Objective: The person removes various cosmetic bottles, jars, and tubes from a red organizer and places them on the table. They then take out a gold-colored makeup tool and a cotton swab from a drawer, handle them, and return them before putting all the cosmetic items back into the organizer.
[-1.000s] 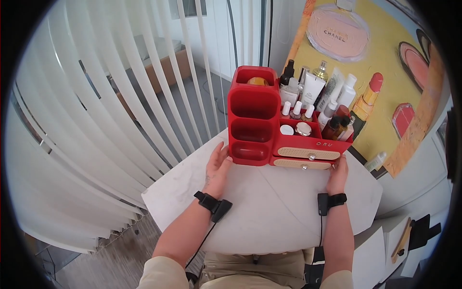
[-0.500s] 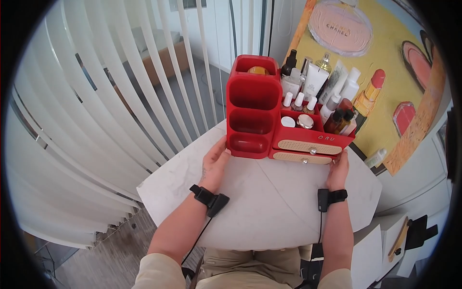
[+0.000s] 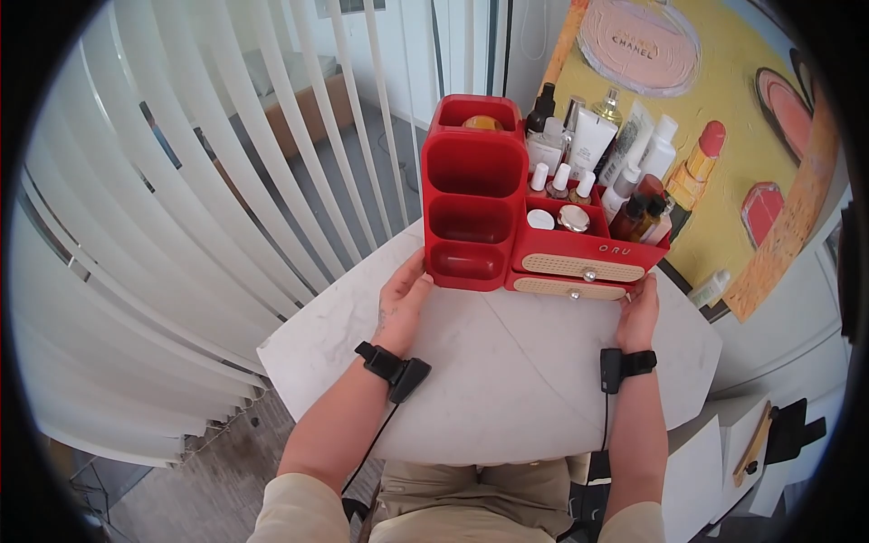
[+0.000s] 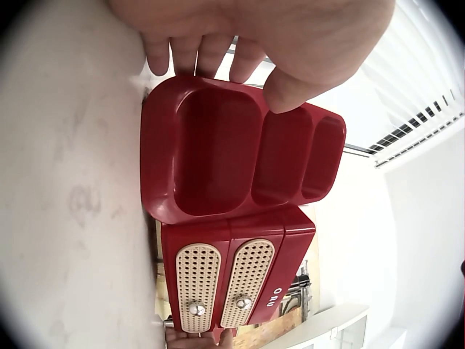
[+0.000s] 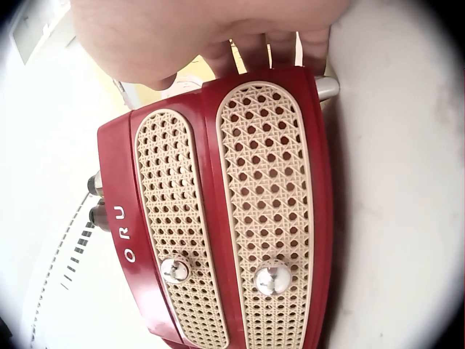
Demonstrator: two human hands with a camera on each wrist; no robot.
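A red cosmetics organizer (image 3: 502, 281) stands on the marble-look table, with a column of open compartments on its left side. On its right are two drawers with cane-patterned fronts (image 5: 265, 182) and round silver knobs (image 5: 272, 278). My left hand (image 3: 401, 294) lies along its left side; the left wrist view shows the thumb (image 4: 287, 91) at the edge of a compartment and the other fingers extended beside the wall. My right hand (image 3: 639, 312) is at the opposite side by the drawers, its fingers (image 5: 251, 54) reaching along the side wall.
Several bottles and tubes (image 3: 593, 140), nail polishes (image 3: 558, 181) and a round jar (image 3: 540, 220) fill the organizer's right part. A small bottle (image 3: 711, 288) is behind the table's right side. Vertical blinds (image 3: 181, 226) line the left; a painting (image 3: 724, 90) leans behind.
The organizer has shifted slightly away from me across the table, and both hands have moved with it at its sides. The head view has tilted a little too.
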